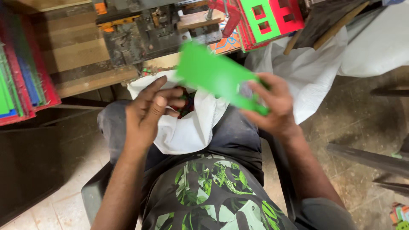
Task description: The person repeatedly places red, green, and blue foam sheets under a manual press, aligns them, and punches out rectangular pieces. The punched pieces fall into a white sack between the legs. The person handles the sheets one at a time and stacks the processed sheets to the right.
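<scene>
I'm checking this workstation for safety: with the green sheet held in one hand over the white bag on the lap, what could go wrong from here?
1. The right hand pinches the green plastic sheet by one end only, and the sheet looks blurred; it might slip and drop.
2. The left hand sits at the mouth of the white bag, which lies loose on the lap; it could slide off and spill.
3. The metal press is close ahead; the sheet could knock it.
</scene>
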